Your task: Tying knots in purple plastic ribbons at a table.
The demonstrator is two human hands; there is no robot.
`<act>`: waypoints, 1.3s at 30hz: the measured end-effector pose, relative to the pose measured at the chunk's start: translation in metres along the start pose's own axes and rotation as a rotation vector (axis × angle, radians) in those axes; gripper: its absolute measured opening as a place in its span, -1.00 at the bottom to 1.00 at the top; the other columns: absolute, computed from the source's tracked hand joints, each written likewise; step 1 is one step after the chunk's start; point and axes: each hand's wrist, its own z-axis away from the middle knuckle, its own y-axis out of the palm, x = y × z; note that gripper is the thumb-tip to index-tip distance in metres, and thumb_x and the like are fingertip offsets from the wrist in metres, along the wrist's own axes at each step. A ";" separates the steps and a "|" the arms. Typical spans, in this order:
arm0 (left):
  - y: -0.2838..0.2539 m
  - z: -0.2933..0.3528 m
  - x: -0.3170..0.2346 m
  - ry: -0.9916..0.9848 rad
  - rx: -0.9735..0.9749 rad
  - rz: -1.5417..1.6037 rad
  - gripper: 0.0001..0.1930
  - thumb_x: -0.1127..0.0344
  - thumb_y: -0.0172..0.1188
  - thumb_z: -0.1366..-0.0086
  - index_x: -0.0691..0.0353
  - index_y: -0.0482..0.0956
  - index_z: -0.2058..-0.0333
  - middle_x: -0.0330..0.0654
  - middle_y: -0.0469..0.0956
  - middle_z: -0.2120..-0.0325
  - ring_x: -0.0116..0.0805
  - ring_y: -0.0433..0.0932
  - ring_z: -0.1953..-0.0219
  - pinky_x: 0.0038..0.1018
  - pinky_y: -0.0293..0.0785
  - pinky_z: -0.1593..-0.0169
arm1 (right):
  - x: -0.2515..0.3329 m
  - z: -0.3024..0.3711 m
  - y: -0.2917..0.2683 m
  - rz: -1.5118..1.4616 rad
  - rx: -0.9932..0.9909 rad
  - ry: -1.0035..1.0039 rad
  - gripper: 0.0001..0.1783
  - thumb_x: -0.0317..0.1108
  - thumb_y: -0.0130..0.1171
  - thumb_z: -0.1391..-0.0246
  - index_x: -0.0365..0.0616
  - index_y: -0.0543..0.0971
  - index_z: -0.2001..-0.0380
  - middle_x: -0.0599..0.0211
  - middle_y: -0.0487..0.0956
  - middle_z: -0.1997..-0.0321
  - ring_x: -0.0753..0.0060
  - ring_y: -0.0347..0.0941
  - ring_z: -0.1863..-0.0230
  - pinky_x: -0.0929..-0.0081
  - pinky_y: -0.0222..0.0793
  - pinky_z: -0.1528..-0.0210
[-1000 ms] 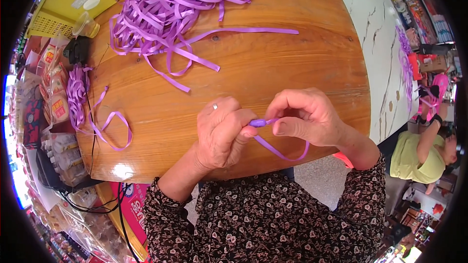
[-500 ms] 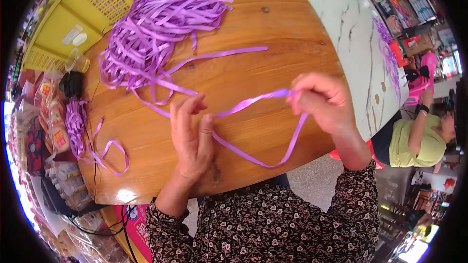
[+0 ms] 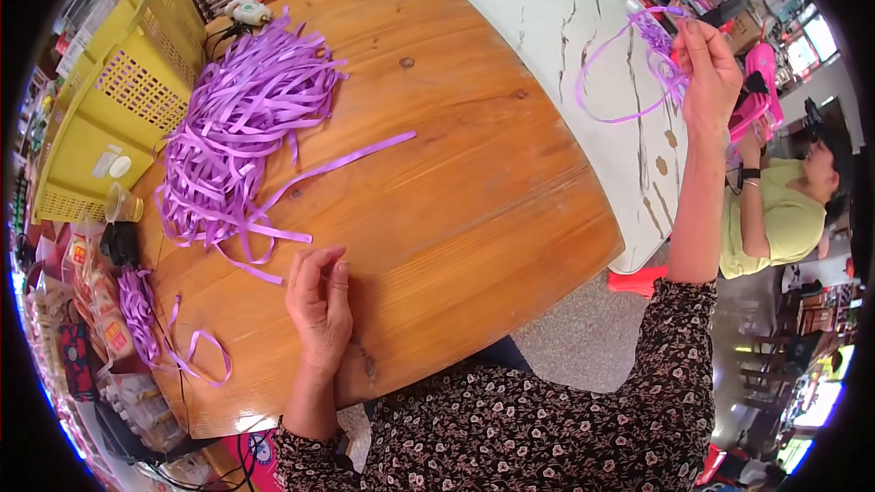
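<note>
A looped purple ribbon (image 3: pixel 612 119) hangs from my right hand (image 3: pixel 713 77), which is raised over the white marbled table at the right. Its thumb and fingers pinch the loop at its top end. Behind the loop lies a small heap of purple ribbon (image 3: pixel 663 59), partly hidden by my hand. My left hand (image 3: pixel 319 310) rests low over the wooden table, its fingers loosely bent and apart, holding nothing. Just beyond it are loose ribbon ends, trailing from a big pile of purple ribbons (image 3: pixel 255 100).
At the left stands a yellow plastic basket (image 3: pixel 100 141), with a clear plastic cup (image 3: pixel 123 205) and packets beside it. A glue gun (image 3: pixel 250 9) lies behind the pile. More ribbon (image 3: pixel 137 314) hangs near the wooden table's left edge. A person in a yellow-green top (image 3: pixel 779 219) is at the right.
My right hand has carried the ribbon loop from above the wooden table out to the far right, over the white table. My left hand has let go of the ribbon.
</note>
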 end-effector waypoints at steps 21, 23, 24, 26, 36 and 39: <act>-0.016 0.006 0.002 0.624 0.063 -0.039 -0.75 0.23 0.23 -0.13 0.25 0.43 0.56 -0.18 0.33 0.64 -0.23 0.32 0.63 -0.39 0.22 0.54 | 0.038 0.185 0.283 -0.010 0.972 -0.571 -0.85 -0.42 0.26 0.10 -0.16 0.59 0.37 0.29 0.54 0.32 0.22 0.46 0.29 0.36 0.38 0.24; -0.014 0.007 0.002 0.663 0.049 -0.080 -0.72 0.17 0.29 -0.04 0.21 0.43 0.58 -0.21 0.30 0.65 -0.23 0.30 0.65 -0.39 0.20 0.56 | 0.045 0.197 0.312 -0.057 0.955 -0.562 -0.86 -0.40 0.26 0.10 -0.14 0.59 0.39 0.30 0.52 0.38 0.23 0.43 0.33 0.34 0.33 0.27; -0.013 0.007 0.002 0.676 0.052 -0.072 -0.72 0.17 0.30 -0.01 0.20 0.42 0.59 -0.22 0.28 0.66 -0.25 0.29 0.65 -0.39 0.19 0.56 | 0.044 0.203 0.323 -0.087 0.969 -0.459 -0.82 -0.33 0.29 0.12 -0.13 0.58 0.40 0.31 0.49 0.40 0.22 0.42 0.33 0.32 0.32 0.25; -0.012 0.007 -0.001 0.709 0.040 -0.039 -0.71 0.19 0.33 0.02 0.20 0.40 0.61 -0.24 0.26 0.67 -0.30 0.28 0.66 -0.40 0.16 0.58 | 0.047 0.210 0.338 -0.034 0.931 -0.501 -0.80 -0.29 0.30 0.12 -0.13 0.58 0.41 0.30 0.48 0.40 0.21 0.41 0.33 0.30 0.31 0.24; -0.015 0.009 0.001 0.779 -0.039 -0.041 -0.70 0.20 0.31 0.00 0.21 0.38 0.62 -0.23 0.27 0.67 -0.28 0.30 0.66 -0.41 0.17 0.59 | 0.049 0.227 0.392 0.202 0.822 -0.666 -0.78 -0.25 0.29 0.12 -0.15 0.55 0.47 0.26 0.46 0.45 0.18 0.39 0.35 0.23 0.28 0.26; -0.021 0.006 0.003 0.724 -0.102 -0.035 -0.74 0.22 0.29 -0.05 0.22 0.42 0.59 -0.21 0.30 0.65 -0.26 0.33 0.63 -0.41 0.20 0.56 | 0.056 0.214 0.378 -0.033 0.835 -0.523 -0.84 -0.30 0.25 0.12 -0.14 0.54 0.54 0.29 0.48 0.49 0.14 0.43 0.36 0.18 0.29 0.29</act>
